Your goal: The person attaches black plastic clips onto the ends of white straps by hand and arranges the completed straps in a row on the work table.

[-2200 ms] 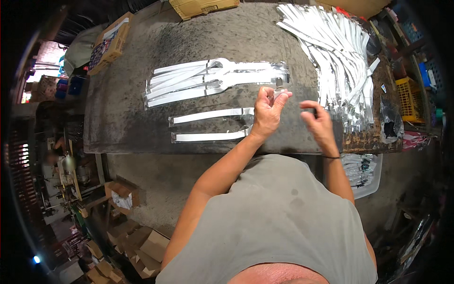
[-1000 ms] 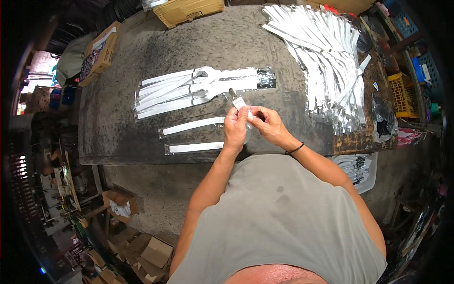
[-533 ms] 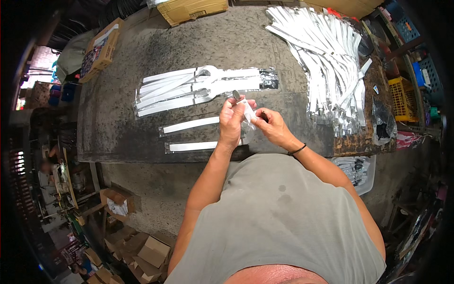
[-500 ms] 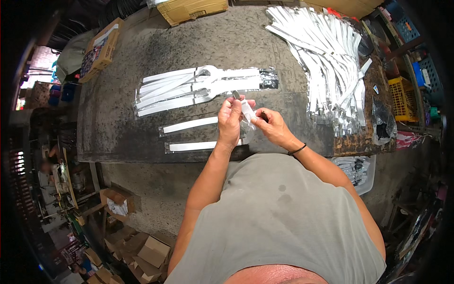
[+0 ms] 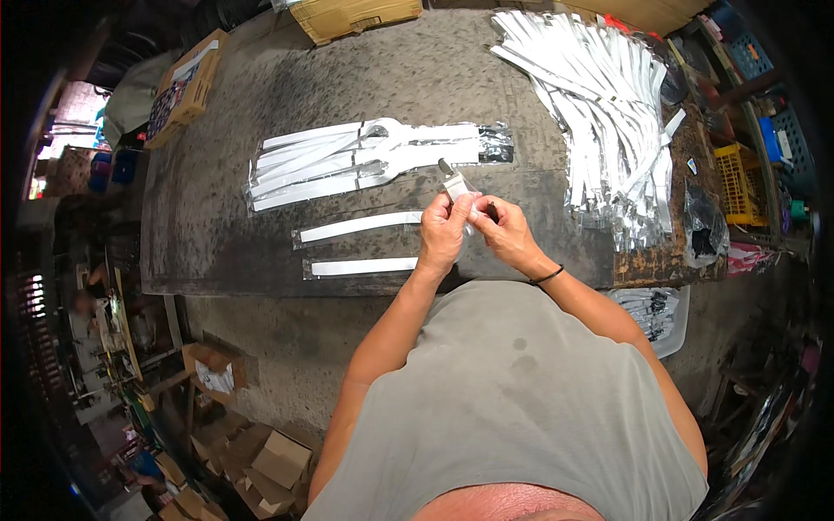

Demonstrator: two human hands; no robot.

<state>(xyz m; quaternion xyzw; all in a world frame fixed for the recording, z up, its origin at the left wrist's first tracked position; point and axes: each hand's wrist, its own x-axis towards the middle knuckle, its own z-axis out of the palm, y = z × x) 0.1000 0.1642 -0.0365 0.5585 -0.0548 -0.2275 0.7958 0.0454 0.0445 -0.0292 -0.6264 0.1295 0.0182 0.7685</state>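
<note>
My left hand (image 5: 445, 231) and my right hand (image 5: 502, 229) meet above the near edge of the grey worktable (image 5: 208, 217). Together they pinch one end of a narrow silvery packet (image 5: 457, 186), which sticks up and away between the fingers. Two single packets, one (image 5: 358, 227) above the other (image 5: 363, 267), lie flat just left of my left hand. Beyond them a fanned bundle of packets (image 5: 347, 159) rests on the table.
A big loose heap of silvery packets (image 5: 608, 113) covers the table's right end. Cardboard boxes (image 5: 352, 13) stand at the far edge and another box (image 5: 187, 85) at the far left. A yellow crate (image 5: 740, 178) is at the right; boxes (image 5: 274, 460) lie on the floor.
My hands came together from apart and took up one packet, then lifted it slightly and tilted it away. The packets lying on the table have not moved.
</note>
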